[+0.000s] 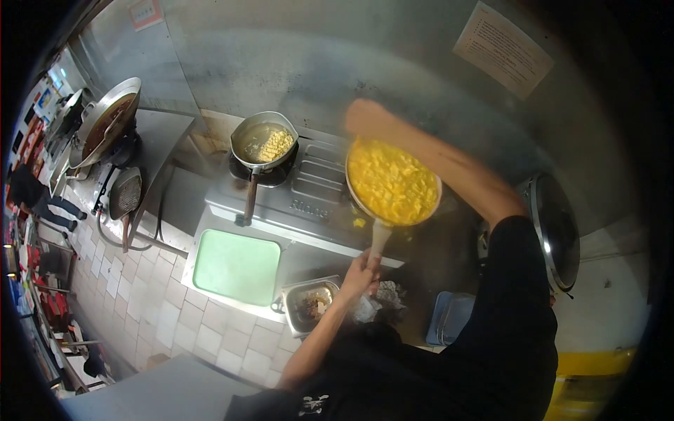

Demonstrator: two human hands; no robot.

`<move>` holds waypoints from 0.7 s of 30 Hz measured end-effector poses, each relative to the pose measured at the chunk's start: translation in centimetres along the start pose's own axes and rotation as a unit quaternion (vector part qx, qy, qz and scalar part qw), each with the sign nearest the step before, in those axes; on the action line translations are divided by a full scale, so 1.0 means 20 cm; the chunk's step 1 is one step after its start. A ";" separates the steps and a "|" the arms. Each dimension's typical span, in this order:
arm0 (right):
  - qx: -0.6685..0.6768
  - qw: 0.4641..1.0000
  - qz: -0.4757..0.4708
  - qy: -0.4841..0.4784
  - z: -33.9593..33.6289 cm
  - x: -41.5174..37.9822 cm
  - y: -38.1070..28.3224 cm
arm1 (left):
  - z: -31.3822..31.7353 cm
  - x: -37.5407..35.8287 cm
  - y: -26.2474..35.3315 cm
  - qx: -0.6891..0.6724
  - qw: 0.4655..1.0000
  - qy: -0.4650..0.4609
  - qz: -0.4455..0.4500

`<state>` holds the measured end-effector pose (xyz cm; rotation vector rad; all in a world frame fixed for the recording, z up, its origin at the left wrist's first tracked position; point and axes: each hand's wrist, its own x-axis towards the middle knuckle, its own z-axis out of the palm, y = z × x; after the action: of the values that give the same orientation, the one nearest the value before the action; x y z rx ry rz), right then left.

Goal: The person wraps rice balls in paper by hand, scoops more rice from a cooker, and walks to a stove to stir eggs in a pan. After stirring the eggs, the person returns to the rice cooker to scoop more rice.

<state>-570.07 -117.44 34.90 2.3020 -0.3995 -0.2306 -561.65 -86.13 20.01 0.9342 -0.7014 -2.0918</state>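
My left hand (361, 277) is wrapped around the pale handle (379, 240) of a frying pan (439, 198). Soft yellow pieces that look like scrambled egg (394, 184) fill the pan, and a few bits lie outside its rim. My right hand (366, 118) is at the pan's far left edge, closed and blurred by motion. Its fingers and whatever they grip are hidden from me. Left of the frying pan, a saucepan (244, 126) with a dark handle holds liquid and a block of instant noodles (276, 145).
A green tray (237, 266) lies on the counter's front, beside a metal container (298, 325) with brown residue and a crumpled cloth (390, 295). A large round lid (558, 231) stands at right. Left are a wok (133, 88), another pan (126, 191) and a distant person (35, 193).
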 end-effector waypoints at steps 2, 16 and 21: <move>0.010 0.999 0.004 -0.041 -0.06 -0.03 -0.10 | 0.00 0.00 0.01 -0.004 1.000 0.005 -0.002; 0.171 0.979 0.109 0.014 -0.23 -0.80 -0.35 | 0.02 -0.01 0.01 -0.026 1.000 0.001 0.008; 0.262 0.929 0.240 -0.108 -0.34 -0.92 -0.15 | 0.01 0.00 0.00 -0.020 1.000 0.009 0.012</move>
<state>-584.64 -104.44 38.27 2.6008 -1.2462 -0.1381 -561.81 -86.16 20.15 0.9164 -0.6552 -2.0676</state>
